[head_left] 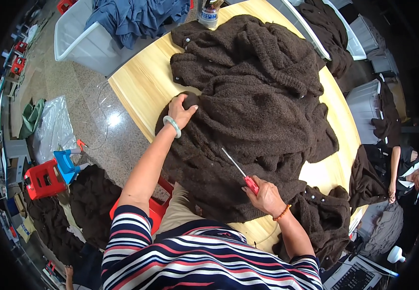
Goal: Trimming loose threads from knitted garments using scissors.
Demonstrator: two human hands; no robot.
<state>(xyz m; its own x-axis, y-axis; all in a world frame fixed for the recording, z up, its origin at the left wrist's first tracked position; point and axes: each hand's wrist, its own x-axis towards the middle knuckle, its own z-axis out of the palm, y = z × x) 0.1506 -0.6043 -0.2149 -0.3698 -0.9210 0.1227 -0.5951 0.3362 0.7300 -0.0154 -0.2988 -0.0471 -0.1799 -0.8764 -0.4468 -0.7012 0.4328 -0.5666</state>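
Dark brown knitted garments [257,111] lie heaped over the wooden table, with small buttons on some edges. At the heap's left side, my left hand [183,112] is closed on a bunched part of a brown knit garment, which bulges between thumb and fingers. My right hand [266,197] is wrapped round the red handle of a tool with a thin, straight metal shaft [234,163]. That shaft points up and left over the near part of the garment. Whether its tip touches the knit, I cannot tell.
The light wooden table [134,92] has a curved edge. A jar [209,13] stands at its far edge. Beyond is a white bin [81,41] of blue cloth. A red stool [42,180] stands at left. At right, a co-worker's hand [392,193] touches dark cloth.
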